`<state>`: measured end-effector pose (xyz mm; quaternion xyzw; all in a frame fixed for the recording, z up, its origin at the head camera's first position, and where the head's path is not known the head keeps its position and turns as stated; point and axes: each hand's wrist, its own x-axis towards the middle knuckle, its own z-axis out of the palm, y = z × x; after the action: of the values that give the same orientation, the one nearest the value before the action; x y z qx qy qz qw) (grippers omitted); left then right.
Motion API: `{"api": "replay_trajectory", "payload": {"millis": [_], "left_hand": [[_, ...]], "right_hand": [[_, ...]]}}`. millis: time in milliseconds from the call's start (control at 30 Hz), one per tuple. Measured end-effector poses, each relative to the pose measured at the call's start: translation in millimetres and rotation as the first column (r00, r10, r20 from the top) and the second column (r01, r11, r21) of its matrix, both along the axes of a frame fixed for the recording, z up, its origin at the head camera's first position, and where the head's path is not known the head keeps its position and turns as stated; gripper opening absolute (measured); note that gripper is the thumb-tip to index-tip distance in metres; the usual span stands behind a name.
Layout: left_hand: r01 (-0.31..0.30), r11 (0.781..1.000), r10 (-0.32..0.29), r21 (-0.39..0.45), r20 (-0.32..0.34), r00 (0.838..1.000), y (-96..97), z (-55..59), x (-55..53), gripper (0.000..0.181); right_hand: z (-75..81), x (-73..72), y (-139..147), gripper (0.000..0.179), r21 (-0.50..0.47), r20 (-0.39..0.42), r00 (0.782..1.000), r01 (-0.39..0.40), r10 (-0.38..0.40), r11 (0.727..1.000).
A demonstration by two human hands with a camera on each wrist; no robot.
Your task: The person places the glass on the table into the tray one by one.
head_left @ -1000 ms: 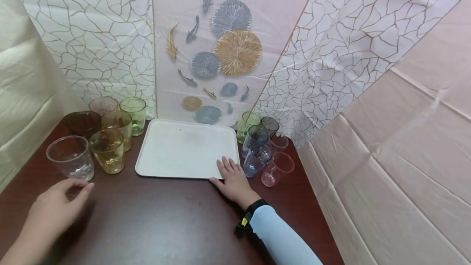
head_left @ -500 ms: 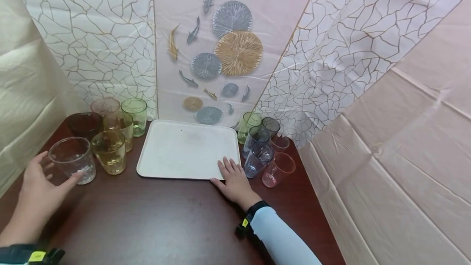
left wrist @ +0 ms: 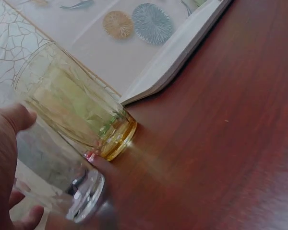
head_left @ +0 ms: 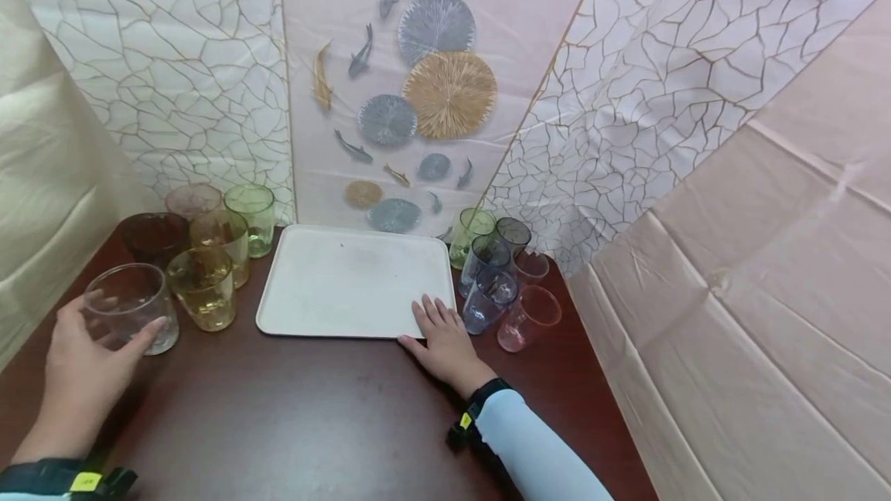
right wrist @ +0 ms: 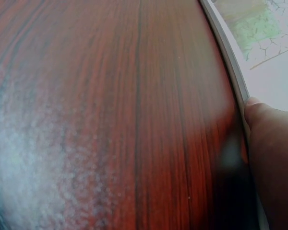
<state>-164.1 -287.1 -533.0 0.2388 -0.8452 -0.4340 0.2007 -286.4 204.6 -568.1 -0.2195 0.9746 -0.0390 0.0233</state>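
Note:
My left hand [head_left: 87,381] grips a clear drinking glass [head_left: 135,311] at the left of the table, thumb on the near side and fingers round the far left. In the left wrist view the thumb and fingertips show round this clear glass [left wrist: 62,177]; whether its base touches the table I cannot tell. Just right of it stands a yellow glass [head_left: 205,292]. My right hand [head_left: 448,342] lies flat with spread fingers on the front right corner of a white tray [head_left: 348,284]. In the right wrist view the thumb [right wrist: 264,120] rests against the tray's edge.
Behind the yellow glass stand a dark brown glass [head_left: 155,236], an olive glass [head_left: 233,242], a pink glass [head_left: 193,195] and a green glass [head_left: 254,226]. Right of the tray cluster several more, among them a blue glass [head_left: 487,304] and a red-rimmed glass [head_left: 524,323]. Patterned cloth [head_left: 626,91] walls the table.
My left hand has moved forward and left, opened round the clear glass and closed on it. The glass has shifted slightly towards me. The right hand stays on the tray.

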Motion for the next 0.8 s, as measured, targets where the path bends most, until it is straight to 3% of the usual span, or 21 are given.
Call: {"api": "replay_trajectory", "payload": {"millis": [133, 233, 367, 467, 600, 700, 800], "left_hand": [[-0.021, 0.999, 0.021, 0.025, 0.002, 1.0, 2.6, 0.1, 12.8, 0.095], [-0.021, 0.999, 0.022, 0.027, -0.031, 0.999, 8.4, 3.5, 25.5, 0.092], [0.039, 0.999, -0.036, 0.02, -0.116, 0.993, 24.2, 11.5, 42.0, 0.088], [0.115, 0.993, -0.113, 0.005, -0.183, 0.977, 41.7, 16.6, 49.4, 0.086], [0.217, 0.975, -0.219, -0.038, -0.254, 0.942, 67.5, 22.5, 45.6, 0.087], [0.29, 0.955, -0.296, -0.066, -0.281, 0.913, 85.3, 25.9, 34.0, 0.088], [0.334, 0.94, -0.339, -0.068, -0.274, 0.9, 102.6, 29.5, 16.8, 0.088]], "right_hand": [[2.3, 0.0, -1, 0.088, 0.003, -0.004, 1.0, -0.003, 0.003, 1.0], [2.8, 0.2, 0, 0.088, 0.005, 0.0, 1.0, -0.004, 0.004, 1.0], [3.9, 0.0, 0, 0.087, 0.011, 0.008, 1.0, -0.006, 0.006, 1.0], [4.3, 0.2, 0, 0.086, 0.015, 0.01, 1.0, -0.004, 0.004, 1.0], [4.1, 0.1, -1, 0.085, 0.009, 0.011, 1.0, 0.0, 0.0, 1.0], [4.7, 0.0, -2, 0.085, 0.011, 0.013, 1.0, 0.0, -0.001, 1.0], [5.7, 0.1, -2, 0.086, 0.018, 0.015, 1.0, -0.001, 0.001, 1.0]]}}
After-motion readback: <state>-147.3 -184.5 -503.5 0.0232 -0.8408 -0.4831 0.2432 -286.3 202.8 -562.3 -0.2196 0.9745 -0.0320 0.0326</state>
